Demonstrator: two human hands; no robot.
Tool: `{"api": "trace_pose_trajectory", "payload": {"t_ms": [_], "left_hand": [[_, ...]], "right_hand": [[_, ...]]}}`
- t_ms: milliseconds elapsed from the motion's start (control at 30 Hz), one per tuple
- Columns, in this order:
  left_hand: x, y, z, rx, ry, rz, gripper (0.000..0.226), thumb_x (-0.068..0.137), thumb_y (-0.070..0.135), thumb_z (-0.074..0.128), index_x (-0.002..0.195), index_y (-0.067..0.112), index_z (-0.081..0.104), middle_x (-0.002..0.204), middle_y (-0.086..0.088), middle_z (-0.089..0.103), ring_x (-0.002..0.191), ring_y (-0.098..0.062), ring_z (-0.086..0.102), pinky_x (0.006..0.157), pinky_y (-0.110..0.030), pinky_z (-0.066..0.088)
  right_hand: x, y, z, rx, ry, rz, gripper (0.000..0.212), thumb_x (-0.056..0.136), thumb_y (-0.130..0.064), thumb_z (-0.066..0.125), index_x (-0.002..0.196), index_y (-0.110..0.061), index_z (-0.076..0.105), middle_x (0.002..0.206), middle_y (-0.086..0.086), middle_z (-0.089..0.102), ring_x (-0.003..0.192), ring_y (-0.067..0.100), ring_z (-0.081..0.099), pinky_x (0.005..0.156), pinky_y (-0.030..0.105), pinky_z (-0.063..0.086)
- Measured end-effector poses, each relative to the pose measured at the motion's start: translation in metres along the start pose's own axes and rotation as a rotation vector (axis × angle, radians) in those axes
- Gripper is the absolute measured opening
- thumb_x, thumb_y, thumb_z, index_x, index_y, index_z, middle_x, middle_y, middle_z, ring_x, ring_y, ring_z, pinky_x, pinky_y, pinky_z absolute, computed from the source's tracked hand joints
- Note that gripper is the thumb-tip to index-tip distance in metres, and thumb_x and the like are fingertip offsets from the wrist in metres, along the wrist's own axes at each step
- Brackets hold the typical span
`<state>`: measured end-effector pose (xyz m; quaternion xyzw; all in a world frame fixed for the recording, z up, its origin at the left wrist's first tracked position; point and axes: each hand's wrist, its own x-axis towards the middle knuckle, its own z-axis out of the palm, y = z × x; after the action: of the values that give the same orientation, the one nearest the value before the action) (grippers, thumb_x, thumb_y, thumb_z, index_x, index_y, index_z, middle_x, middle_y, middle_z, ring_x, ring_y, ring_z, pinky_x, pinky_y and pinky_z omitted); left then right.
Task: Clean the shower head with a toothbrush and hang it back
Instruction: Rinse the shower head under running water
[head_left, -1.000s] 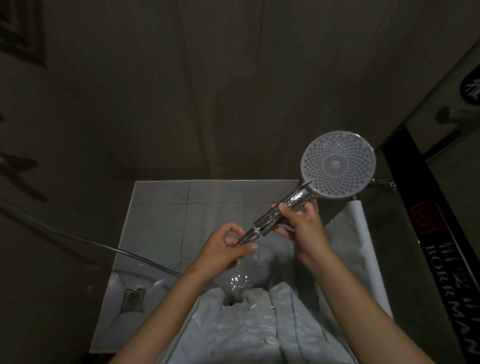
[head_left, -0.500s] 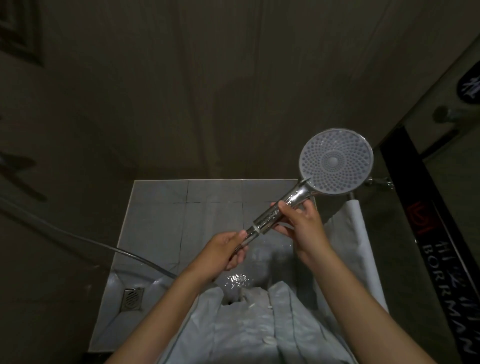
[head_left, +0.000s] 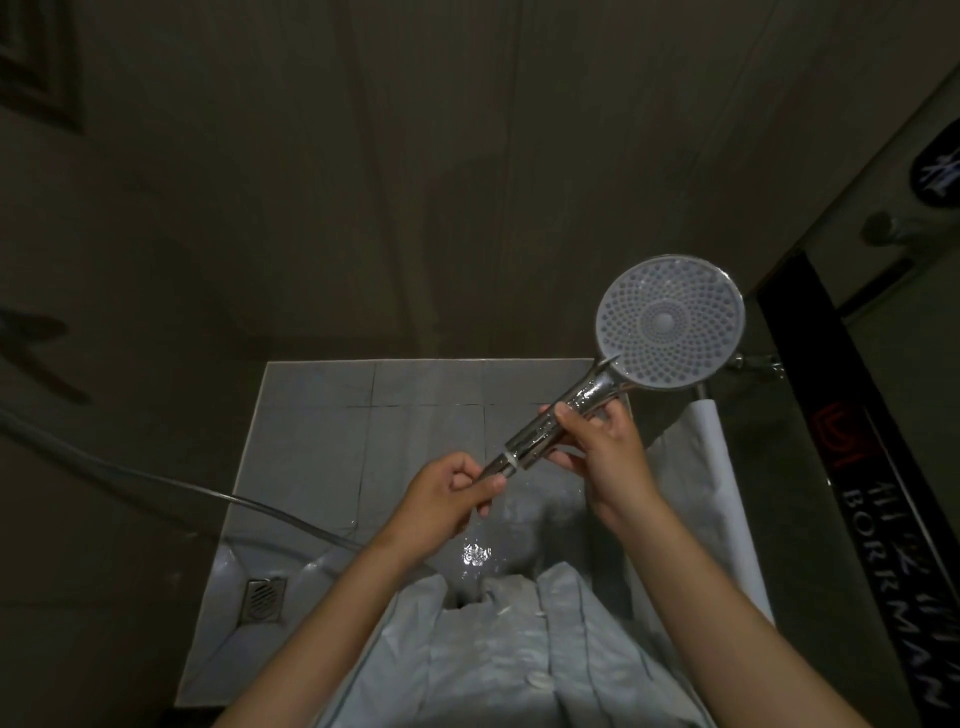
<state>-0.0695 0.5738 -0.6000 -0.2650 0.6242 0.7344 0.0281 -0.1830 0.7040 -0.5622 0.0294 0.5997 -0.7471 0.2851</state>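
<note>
The chrome shower head (head_left: 670, 321) has a round white nozzle face turned toward me, at the upper right of the view. Its wet handle (head_left: 550, 431) slants down to the left. My right hand (head_left: 605, 449) grips the middle of the handle. My left hand (head_left: 449, 491) pinches the hose connector at the handle's lower end. The hose (head_left: 156, 480) runs off to the left behind my left forearm. No toothbrush is in view.
Below lies a wet grey tiled shower floor (head_left: 363, 415) with a square drain (head_left: 264, 600) at its left front. A white rolled edge (head_left: 719, 493) and a dark glass door frame (head_left: 841, 457) stand on the right. Dark walls close in the back and left.
My left hand has closed its fingers round the hose connector and turned slightly. The shower head has risen a little; my right hand keeps its hold.
</note>
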Motion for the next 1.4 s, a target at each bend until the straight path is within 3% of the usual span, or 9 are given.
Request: {"api": "trace_pose_trajectory", "payload": {"t_ms": [100, 433, 500, 600, 700, 933, 1167, 1300, 1400], "left_hand": [[-0.0009, 0.0015, -0.0017, 0.039, -0.046, 0.004, 0.023, 0.094, 0.013, 0.052, 0.072, 0.009, 0.049, 0.047, 0.001, 0.057, 0.029, -0.005, 0.029, 0.033, -0.014, 0.021], [-0.0038, 0.0003, -0.0010, 0.083, -0.083, -0.072, 0.041, 0.101, 0.026, 0.034, 0.072, 0.008, 0.057, 0.046, 0.001, 0.057, 0.028, -0.004, 0.028, 0.033, -0.013, 0.020], [-0.0046, 0.0005, -0.0016, 0.046, -0.067, -0.046, 0.034, 0.100, 0.024, 0.039, 0.077, 0.006, 0.058, 0.048, 0.001, 0.058, 0.027, -0.005, 0.028, 0.033, -0.013, 0.020], [-0.0053, 0.0002, -0.0024, 0.056, 0.003, -0.004, 0.013, 0.088, 0.012, 0.062, 0.078, 0.009, 0.055, 0.054, 0.000, 0.058, 0.029, -0.003, 0.032, 0.033, -0.013, 0.023], [-0.0032, -0.0030, -0.0034, 0.047, 0.045, -0.005, 0.024, 0.082, 0.005, 0.069, 0.069, 0.010, 0.049, 0.052, 0.000, 0.060, 0.028, -0.002, 0.031, 0.033, -0.012, 0.022], [-0.0051, -0.0007, -0.0031, 0.041, -0.028, -0.003, 0.024, 0.093, 0.013, 0.054, 0.069, 0.010, 0.050, 0.052, -0.003, 0.064, 0.030, -0.005, 0.025, 0.034, -0.016, 0.017], [-0.0052, 0.0003, -0.0035, 0.080, -0.072, -0.025, 0.048, 0.099, 0.036, 0.033, 0.068, 0.008, 0.057, 0.050, -0.004, 0.063, 0.029, -0.007, 0.030, 0.035, -0.016, 0.023], [-0.0063, 0.0003, -0.0048, 0.025, -0.076, -0.021, 0.043, 0.087, 0.048, 0.049, 0.078, 0.008, 0.060, 0.058, -0.005, 0.064, 0.029, -0.008, 0.029, 0.034, -0.017, 0.020], [-0.0064, 0.0013, -0.0061, 0.003, 0.007, -0.021, 0.026, 0.082, 0.027, 0.070, 0.080, 0.010, 0.050, 0.057, -0.002, 0.059, 0.029, -0.006, 0.030, 0.033, -0.013, 0.020]], "right_hand": [[-0.0001, -0.0007, -0.0004, -0.009, 0.009, 0.009, 0.024, 0.090, -0.005, 0.056, 0.112, -0.008, 0.047, 0.094, 0.008, 0.070, 0.077, 0.012, 0.070, 0.056, 0.023, 0.055], [-0.0002, -0.0010, 0.0020, -0.046, 0.007, 0.023, 0.027, 0.090, -0.006, 0.057, 0.115, -0.008, 0.047, 0.093, 0.006, 0.069, 0.076, 0.012, 0.069, 0.059, 0.023, 0.057], [-0.0004, -0.0002, 0.0025, -0.040, 0.009, 0.026, 0.027, 0.090, -0.005, 0.057, 0.116, -0.008, 0.047, 0.094, 0.007, 0.069, 0.080, 0.015, 0.068, 0.058, 0.024, 0.057], [-0.0007, 0.0013, 0.0032, -0.035, 0.011, 0.030, 0.028, 0.090, -0.006, 0.057, 0.116, -0.008, 0.047, 0.095, 0.007, 0.070, 0.081, 0.015, 0.069, 0.057, 0.022, 0.055], [-0.0016, 0.0015, 0.0036, -0.034, 0.003, 0.026, 0.025, 0.090, -0.006, 0.058, 0.113, -0.011, 0.049, 0.092, 0.004, 0.071, 0.076, 0.010, 0.071, 0.056, 0.022, 0.055], [-0.0013, 0.0003, 0.0046, -0.032, -0.001, 0.023, 0.024, 0.090, -0.006, 0.057, 0.113, -0.009, 0.048, 0.090, 0.005, 0.070, 0.071, 0.007, 0.071, 0.055, 0.022, 0.054], [-0.0006, -0.0033, 0.0057, -0.004, -0.018, 0.020, 0.022, 0.090, -0.007, 0.058, 0.110, -0.009, 0.049, 0.089, 0.005, 0.070, 0.073, 0.010, 0.071, 0.056, 0.022, 0.054], [-0.0006, -0.0020, 0.0050, -0.019, -0.019, 0.008, 0.022, 0.090, -0.006, 0.057, 0.110, -0.010, 0.049, 0.094, 0.006, 0.069, 0.074, 0.010, 0.070, 0.055, 0.022, 0.054], [-0.0008, 0.0016, 0.0037, -0.031, -0.017, 0.020, 0.023, 0.090, -0.007, 0.057, 0.112, -0.011, 0.049, 0.095, 0.006, 0.070, 0.077, 0.009, 0.070, 0.056, 0.022, 0.054]]}}
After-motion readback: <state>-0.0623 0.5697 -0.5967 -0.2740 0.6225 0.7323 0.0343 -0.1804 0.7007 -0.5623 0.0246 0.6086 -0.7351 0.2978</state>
